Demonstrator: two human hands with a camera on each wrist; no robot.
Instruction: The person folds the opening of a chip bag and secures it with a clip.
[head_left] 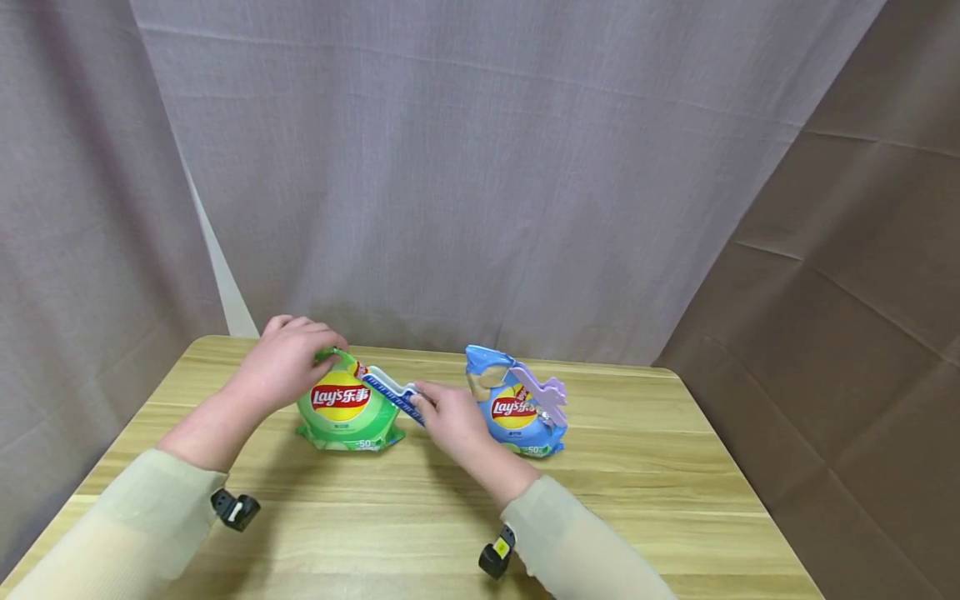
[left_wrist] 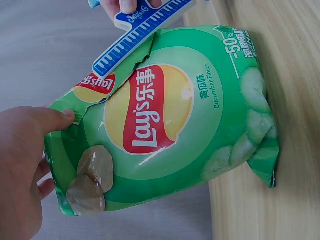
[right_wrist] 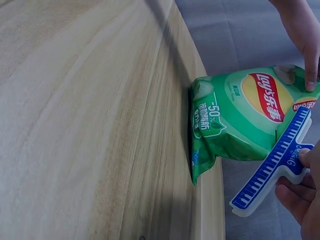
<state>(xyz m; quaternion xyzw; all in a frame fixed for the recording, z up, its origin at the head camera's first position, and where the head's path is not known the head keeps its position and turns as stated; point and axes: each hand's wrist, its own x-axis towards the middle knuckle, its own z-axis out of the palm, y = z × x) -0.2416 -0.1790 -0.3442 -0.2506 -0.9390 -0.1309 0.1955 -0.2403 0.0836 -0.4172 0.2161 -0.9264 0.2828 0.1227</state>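
Note:
My left hand [head_left: 291,360] pinches the folded-down top of a green Lay's cucumber chip bag [head_left: 348,429] between thumb and fingers. The bag stands upright on the table. In the left wrist view, its folded flap [left_wrist: 92,90] hangs over the front. A blue-and-white bag clip [right_wrist: 272,167] with a piano-key pattern is pinched at its handle by my right hand [head_left: 456,418]. The clip slants, and one end of its bar [left_wrist: 107,62] overlaps the folded edge at the bag's upper right corner; the other end extends past the bag.
A blue Lay's bag [head_left: 517,437] stands just right of my right hand, with a purple clip [head_left: 543,393] across its upper right corner. Both bags are on the wooden table [head_left: 360,525]. A grey curtain [head_left: 480,183] hangs behind it, and brown cloth [head_left: 840,317] covers the right side.

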